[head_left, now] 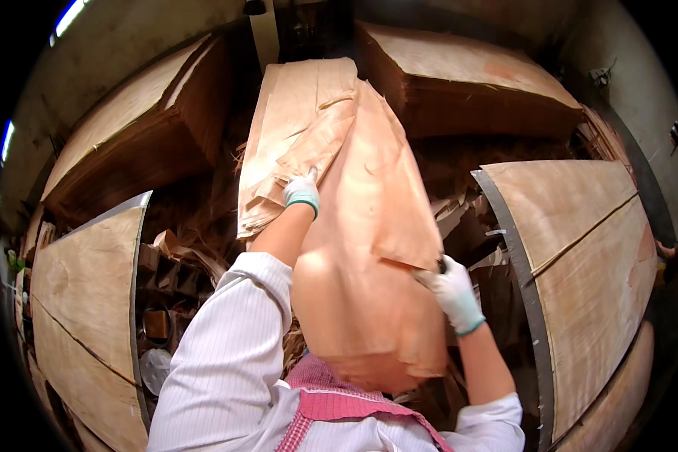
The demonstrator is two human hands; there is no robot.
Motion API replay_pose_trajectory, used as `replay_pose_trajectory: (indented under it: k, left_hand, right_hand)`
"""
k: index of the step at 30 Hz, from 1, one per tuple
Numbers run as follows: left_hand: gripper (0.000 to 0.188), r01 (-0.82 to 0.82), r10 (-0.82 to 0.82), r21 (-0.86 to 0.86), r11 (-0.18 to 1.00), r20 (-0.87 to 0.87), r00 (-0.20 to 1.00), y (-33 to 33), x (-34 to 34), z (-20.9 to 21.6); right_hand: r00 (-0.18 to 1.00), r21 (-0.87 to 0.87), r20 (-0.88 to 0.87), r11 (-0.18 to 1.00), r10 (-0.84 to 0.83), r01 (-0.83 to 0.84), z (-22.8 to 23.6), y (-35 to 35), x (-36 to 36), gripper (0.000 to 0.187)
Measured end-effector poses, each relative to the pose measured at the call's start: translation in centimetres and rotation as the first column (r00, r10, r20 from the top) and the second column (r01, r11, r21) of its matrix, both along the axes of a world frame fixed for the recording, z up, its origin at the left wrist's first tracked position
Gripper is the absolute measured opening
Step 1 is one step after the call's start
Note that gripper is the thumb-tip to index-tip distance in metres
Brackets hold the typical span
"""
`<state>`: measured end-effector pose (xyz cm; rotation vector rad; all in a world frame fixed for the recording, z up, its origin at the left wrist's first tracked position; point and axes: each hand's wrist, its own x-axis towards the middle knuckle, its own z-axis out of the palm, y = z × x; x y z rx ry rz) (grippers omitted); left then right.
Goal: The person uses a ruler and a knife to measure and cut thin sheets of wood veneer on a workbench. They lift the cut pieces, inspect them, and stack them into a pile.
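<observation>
A large thin sheet of wood veneer [361,226] bends down toward my body, its near end blurred and curled over my apron. My left hand [303,190], in a white glove with a green cuff, is closed on a narrower, creased veneer piece [309,147] lying across the stack. My right hand [453,294], gloved alike, grips the right edge of the large sheet, near a torn corner. A small dark spot shows at its fingertips; I cannot tell what it is. Beneath both lies a stack of veneer [279,98] with ragged layers at its left side.
Tall veneer stacks stand at the far left [128,98] and far right [474,64]. Nearer, dark-edged boards topped with veneer flank me on the left [90,286] and right [580,248]. Broken veneer scraps [181,252] fill the gap on the left, beside a clear plastic bag [155,369].
</observation>
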<state>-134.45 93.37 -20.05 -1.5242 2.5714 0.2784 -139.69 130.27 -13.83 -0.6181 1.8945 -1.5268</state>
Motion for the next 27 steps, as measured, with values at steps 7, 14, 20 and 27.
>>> replay_pose_trajectory:
  k: [7,14,20,27]
  left_hand:
    - [0.048,-0.076,0.083,0.084,0.994,-0.086,0.993,-1.6,0.2,-0.4]
    - [0.059,-0.039,0.058,0.131,0.991,-0.145,0.988,1.7,0.9,-0.3]
    - [0.063,0.174,-0.150,0.201,0.964,-0.129,0.980,8.3,4.1,-1.6]
    - [0.057,0.612,-0.466,-0.068,0.788,-0.715,0.521,21.2,13.6,-1.4]
  right_hand:
    - [0.988,0.311,-0.149,0.948,-0.028,0.073,9.2,15.8,0.1,0.038]
    - [0.950,0.573,-0.280,0.770,-0.140,0.282,22.3,24.2,7.5,0.038]
    - [0.908,0.616,-0.408,0.706,-0.094,0.350,27.0,22.4,11.0,0.038]
    - [0.880,0.684,-0.467,0.596,-0.085,0.421,31.8,21.4,14.5,0.039]
